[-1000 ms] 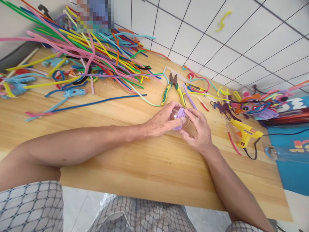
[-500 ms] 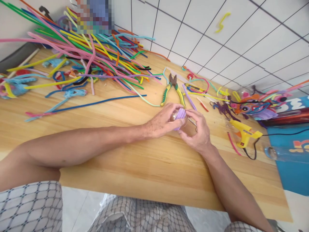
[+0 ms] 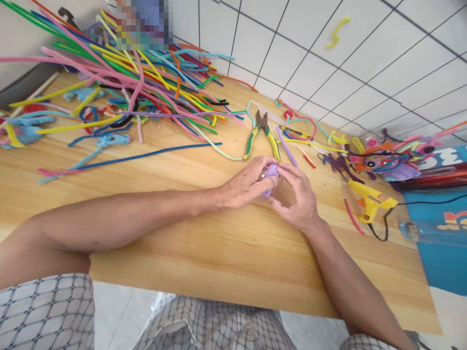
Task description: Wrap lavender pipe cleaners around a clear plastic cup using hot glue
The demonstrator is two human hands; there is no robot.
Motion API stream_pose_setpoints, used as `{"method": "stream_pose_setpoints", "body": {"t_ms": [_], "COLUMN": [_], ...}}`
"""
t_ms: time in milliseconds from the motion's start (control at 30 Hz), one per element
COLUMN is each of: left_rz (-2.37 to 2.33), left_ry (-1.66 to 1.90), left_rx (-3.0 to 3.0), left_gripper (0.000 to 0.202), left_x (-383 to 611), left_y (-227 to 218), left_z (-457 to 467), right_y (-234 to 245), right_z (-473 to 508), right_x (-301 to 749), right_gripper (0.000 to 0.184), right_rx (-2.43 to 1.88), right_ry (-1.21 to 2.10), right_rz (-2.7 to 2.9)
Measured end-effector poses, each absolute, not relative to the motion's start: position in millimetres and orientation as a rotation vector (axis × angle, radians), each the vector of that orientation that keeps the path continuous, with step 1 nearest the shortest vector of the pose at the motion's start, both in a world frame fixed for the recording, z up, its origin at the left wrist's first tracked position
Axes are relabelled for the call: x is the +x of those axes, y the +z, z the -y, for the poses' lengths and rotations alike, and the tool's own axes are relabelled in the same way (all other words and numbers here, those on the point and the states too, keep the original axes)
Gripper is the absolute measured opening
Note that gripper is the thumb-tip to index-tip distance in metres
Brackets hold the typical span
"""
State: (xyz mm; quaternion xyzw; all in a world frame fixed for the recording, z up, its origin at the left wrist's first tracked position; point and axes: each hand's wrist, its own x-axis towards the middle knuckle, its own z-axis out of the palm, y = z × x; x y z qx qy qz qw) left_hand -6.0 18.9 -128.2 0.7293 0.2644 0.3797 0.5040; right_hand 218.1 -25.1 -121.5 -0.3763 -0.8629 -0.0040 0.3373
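Between my two hands is a small clear plastic ball (image 3: 279, 185) with purple pipe cleaner strips (image 3: 270, 173) lying side by side across it. My left hand (image 3: 248, 183) grips it from the left, its thumb pressed along the purple strips. On the other side my right hand (image 3: 298, 197) curves round the ball, fingertips at its upper edge and thumb near its lower edge. Part of the ball is hidden by the fingers. Just beyond the hands lie pliers (image 3: 261, 127) with green and yellow handles, spread apart, and a loose purple pipe cleaner (image 3: 287, 147).
A large heap of coloured pipe cleaners (image 3: 146, 82) covers the table's back left. To the right are a yellow glue gun (image 3: 370, 199) with a black cord, a red strip (image 3: 353, 217) and colourful finished crafts (image 3: 386, 160). A white tiled wall (image 3: 292, 53) rises behind the table.
The ball and its purple strips have turned slightly between my fingers, and my left thumb has shifted a little. Both hands stay in the same place.
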Motion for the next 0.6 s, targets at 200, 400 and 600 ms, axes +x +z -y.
{"method": "stream_pose_setpoints", "body": {"t_ms": [200, 400, 600], "left_rz": [-0.627, -0.643, -0.655], "left_ry": [0.936, 0.940, 0.885], "left_rx": [1.774, 1.811, 1.812], "left_gripper": [0.052, 0.055, 0.048], "left_x": [-7.2, -6.4, -6.9], "left_y": [-133.6, -136.6, -130.9], "left_z": [-19.2, -21.6, -21.4], "right_y": [-119.1, -118.9, -121.3], "right_z": [25.5, 24.8, 24.4], "right_x": [220.4, 221.1, 220.0], "right_gripper": [0.089, 0.092, 0.093], "right_rx": [-0.983, -0.973, -0.961], "right_ry": [-0.029, -0.036, -0.033], "right_rz": [2.271, 2.279, 2.284]}}
